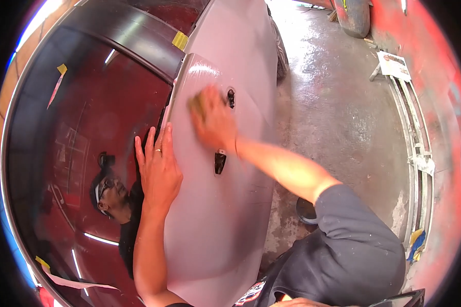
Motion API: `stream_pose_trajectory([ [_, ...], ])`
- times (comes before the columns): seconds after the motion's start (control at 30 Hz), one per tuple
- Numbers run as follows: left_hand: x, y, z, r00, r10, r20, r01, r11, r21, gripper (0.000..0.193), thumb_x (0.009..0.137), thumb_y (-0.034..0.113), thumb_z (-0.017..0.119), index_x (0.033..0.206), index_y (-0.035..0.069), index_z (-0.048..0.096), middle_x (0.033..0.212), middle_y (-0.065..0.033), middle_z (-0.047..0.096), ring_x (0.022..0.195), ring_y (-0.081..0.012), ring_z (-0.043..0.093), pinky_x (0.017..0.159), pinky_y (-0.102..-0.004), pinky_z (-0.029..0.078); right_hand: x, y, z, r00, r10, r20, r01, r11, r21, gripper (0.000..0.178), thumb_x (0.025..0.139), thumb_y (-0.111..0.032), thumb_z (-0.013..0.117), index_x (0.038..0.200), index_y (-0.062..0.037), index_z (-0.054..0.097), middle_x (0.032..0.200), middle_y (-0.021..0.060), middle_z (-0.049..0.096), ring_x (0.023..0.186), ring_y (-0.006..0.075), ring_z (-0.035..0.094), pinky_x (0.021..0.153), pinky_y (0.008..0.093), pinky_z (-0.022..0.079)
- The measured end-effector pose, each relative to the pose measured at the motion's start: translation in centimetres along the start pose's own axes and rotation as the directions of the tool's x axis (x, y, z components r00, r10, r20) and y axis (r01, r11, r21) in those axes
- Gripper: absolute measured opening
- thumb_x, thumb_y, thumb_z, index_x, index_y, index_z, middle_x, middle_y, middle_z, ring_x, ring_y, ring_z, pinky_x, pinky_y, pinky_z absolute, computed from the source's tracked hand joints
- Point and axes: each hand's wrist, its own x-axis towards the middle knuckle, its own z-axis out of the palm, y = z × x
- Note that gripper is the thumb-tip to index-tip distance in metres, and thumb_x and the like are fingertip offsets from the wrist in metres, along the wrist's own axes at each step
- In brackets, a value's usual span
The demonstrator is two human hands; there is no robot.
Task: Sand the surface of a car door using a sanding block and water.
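Note:
A car door panel [210, 215] in dull grey, like primer, runs up the middle of the view. My right hand [217, 120] presses a yellowish-brown pad [196, 110] against it; motion blurs both, and the pad's exact kind does not show. Beside that hand is a dark opening with a black fitting [231, 98], and below it sits a black handle piece [219, 162]. My left hand [159, 166] lies with fingers outstretched along the window's lower edge, over the dark side glass [102, 102]. It wears a ring and holds nothing.
Bits of yellow tape [180, 40] and torn masking strips [77, 282] cling to the car. To the right stretches a shiny concrete floor [333, 117]. A long metal rack [410, 128] stands by the red wall [445, 82], with a blue and yellow cloth [417, 243] at its near end.

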Motion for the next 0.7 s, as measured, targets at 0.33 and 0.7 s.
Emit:
stream_pose_trajectory([
  [0.33,-0.4,-0.1,0.1,0.999,-0.011,0.04,0.01,1.0,0.025,0.06,0.092,0.001,0.047,0.151,0.003,0.037,0.15,-0.0112,0.049,0.144,-0.0328,0.037,0.123,-0.0548,0.012,0.5,1.4,-0.9,0.993,0.022,0.118,-0.009,0.994,-0.106,0.076,0.104,-0.044,0.034,0.149,0.0159,0.025,0.158,0.0339,0.024,0.151,0.0434,0.02,0.122,0.0538,0.015],
  [0.7,-0.4,0.1,-0.2,1.0,-0.02,0.01,0.02,1.0,-0.006,0.057,0.093,0.011,0.056,0.148,0.003,0.042,0.147,-0.0138,0.051,0.143,-0.0337,0.038,0.123,-0.0552,0.014,3.6,2.8,-0.8,0.961,0.266,0.081,-0.266,0.964,-0.01,0.082,0.102,-0.051,0.034,0.151,0.014,0.024,0.158,0.0344,0.024,0.151,0.0446,0.018,0.123,0.0513,0.015],
])
